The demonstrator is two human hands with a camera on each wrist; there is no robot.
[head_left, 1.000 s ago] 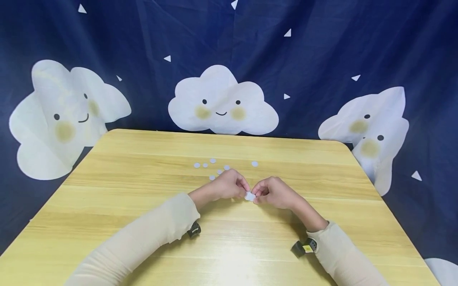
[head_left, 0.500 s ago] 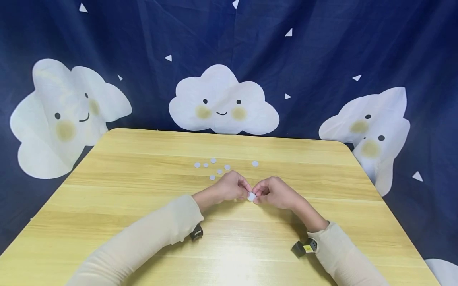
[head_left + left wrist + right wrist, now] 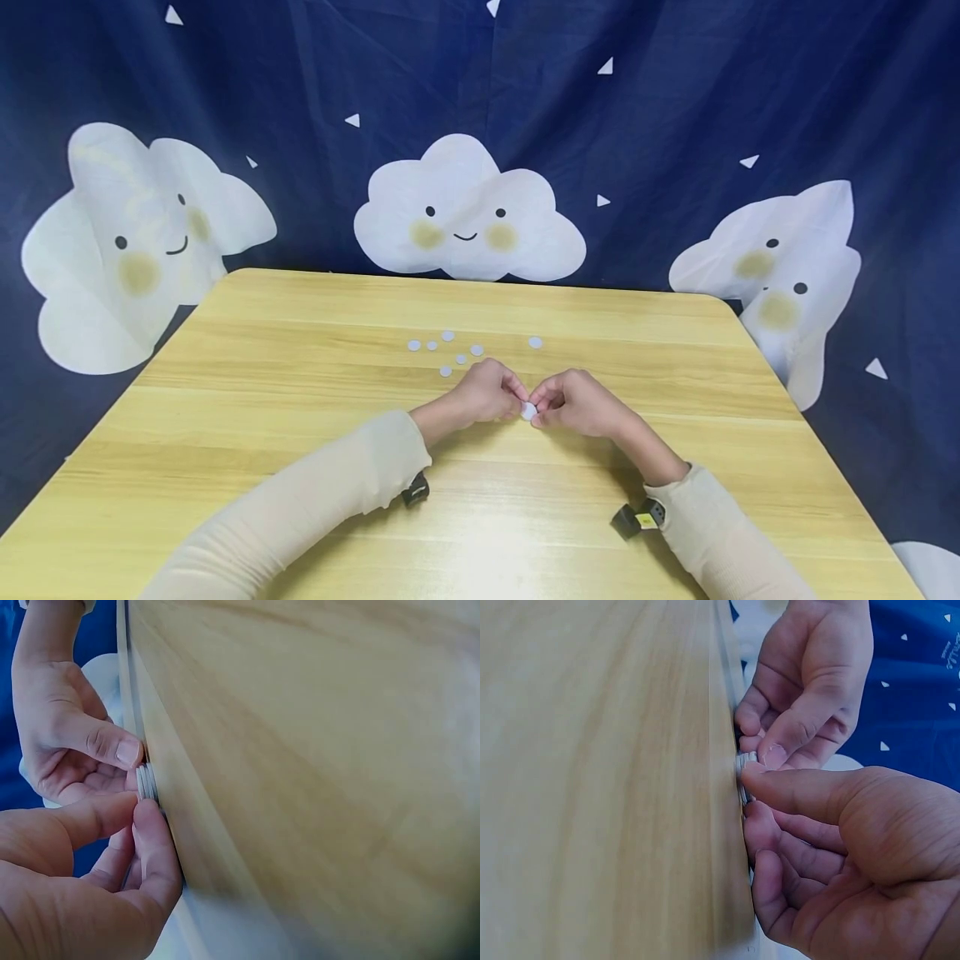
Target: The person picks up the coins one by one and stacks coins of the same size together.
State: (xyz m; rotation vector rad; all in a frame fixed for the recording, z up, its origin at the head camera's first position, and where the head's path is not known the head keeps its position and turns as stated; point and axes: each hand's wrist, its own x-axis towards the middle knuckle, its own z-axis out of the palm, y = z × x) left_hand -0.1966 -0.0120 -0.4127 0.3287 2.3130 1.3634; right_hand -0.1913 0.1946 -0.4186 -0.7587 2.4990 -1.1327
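Observation:
Over the middle of the table, a small stack of silvery coins [image 3: 146, 782] is held between the two hands. In the head view only the round face of one coin [image 3: 528, 411] shows. My left hand [image 3: 487, 392] pinches the stack from the left with thumb and fingertips. From the right, my right hand [image 3: 576, 405] grips its other side, the thumb [image 3: 780, 784] lying along the coins' edges. The coins stand on edge in the fingers, close to the tabletop. How many are stacked is hard to tell.
Several loose coins [image 3: 477, 351] lie flat beyond the left hand on the wooden table [image 3: 300, 400]. One more coin [image 3: 535, 342] lies apart, farther right. A dark blue curtain [image 3: 645, 108] with cloud prints hangs behind the table's far edge.
The left hand has shifted slightly right, towards the right hand. Two partly overlapping coin faces between the fingers now show as one. The right hand and the loose coins have stayed put.

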